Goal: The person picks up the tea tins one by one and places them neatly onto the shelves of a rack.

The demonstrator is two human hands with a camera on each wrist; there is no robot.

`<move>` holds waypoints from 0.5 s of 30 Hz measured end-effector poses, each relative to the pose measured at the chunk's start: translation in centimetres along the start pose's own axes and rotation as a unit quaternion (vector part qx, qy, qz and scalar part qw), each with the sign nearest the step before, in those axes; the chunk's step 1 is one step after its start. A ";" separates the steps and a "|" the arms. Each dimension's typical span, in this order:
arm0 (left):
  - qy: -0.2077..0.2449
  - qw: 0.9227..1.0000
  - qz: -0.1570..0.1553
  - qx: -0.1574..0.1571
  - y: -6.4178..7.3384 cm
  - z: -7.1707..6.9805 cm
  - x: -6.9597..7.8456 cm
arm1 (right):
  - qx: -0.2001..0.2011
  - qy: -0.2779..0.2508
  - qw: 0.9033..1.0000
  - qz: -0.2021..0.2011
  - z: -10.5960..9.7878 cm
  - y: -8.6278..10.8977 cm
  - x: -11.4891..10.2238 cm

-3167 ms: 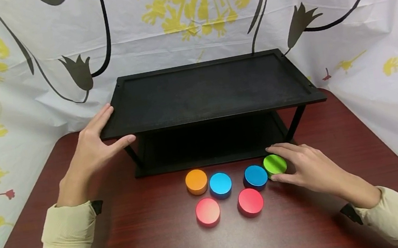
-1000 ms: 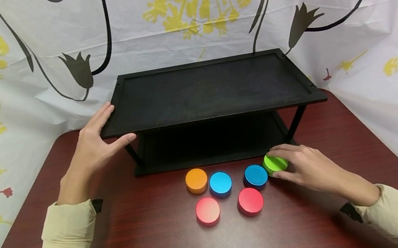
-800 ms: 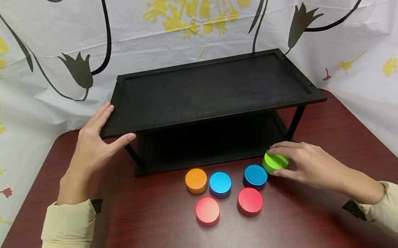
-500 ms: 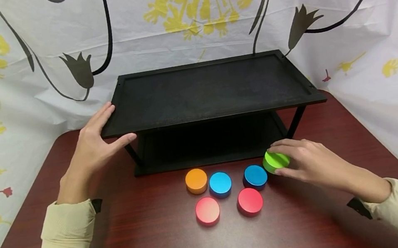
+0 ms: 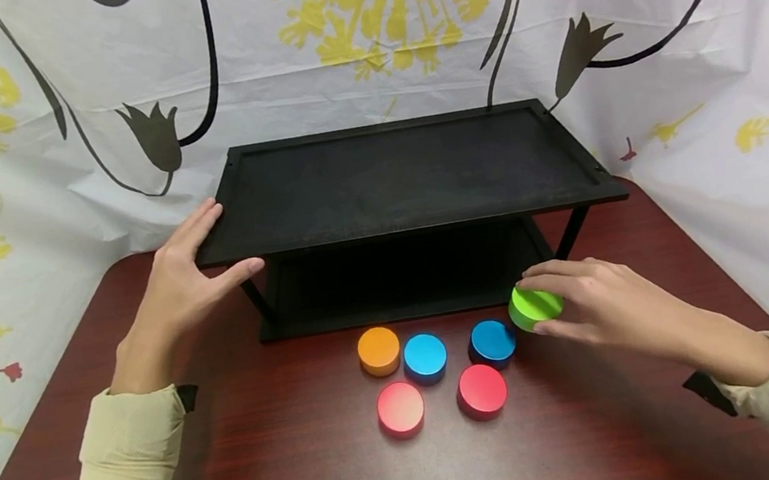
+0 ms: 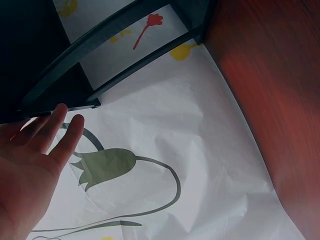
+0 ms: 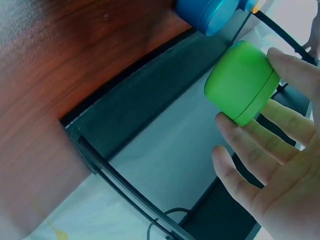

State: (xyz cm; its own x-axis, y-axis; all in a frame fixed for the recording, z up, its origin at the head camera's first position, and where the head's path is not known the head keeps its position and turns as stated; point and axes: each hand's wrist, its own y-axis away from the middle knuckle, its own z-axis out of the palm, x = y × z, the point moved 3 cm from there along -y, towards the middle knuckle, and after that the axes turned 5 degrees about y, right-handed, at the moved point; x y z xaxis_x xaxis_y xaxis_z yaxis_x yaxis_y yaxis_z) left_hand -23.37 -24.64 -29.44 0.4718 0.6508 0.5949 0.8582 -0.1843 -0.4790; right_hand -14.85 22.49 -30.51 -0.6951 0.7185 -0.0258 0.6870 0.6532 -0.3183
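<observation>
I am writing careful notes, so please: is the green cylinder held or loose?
Held: in the right wrist view, the right hand pinches the green cylinder between thumb and fingers.

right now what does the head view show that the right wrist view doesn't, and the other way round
Only the head view: the left hand at the black shelf's edge, and two red discs.
Only the right wrist view: the palm side of the right hand, and a seam around the green disc.
Both: the right hand holding the green disc, the dark blue disc, the shelf and the table.
</observation>
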 end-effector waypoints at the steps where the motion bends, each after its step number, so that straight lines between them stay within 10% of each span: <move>1: 0.000 1.000 -0.001 0.000 0.0 0.0 0.0 | -0.001 0.001 1.000 -0.002 -0.2 -0.1 0.0; 15: -0.003 1.000 0.001 -0.001 0.0 -0.1 0.0 | -0.013 -0.008 1.000 -0.024 -3.1 -1.0 -0.3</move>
State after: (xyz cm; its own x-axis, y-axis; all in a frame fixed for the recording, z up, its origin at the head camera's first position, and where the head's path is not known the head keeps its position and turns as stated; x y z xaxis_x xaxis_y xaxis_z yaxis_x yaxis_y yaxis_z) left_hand -23.37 -24.69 -29.37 0.4722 0.6551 0.5898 0.8577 -0.1870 -0.4790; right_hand -14.68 22.40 -27.23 -0.7308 0.6821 -0.0266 0.6576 0.6930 -0.2955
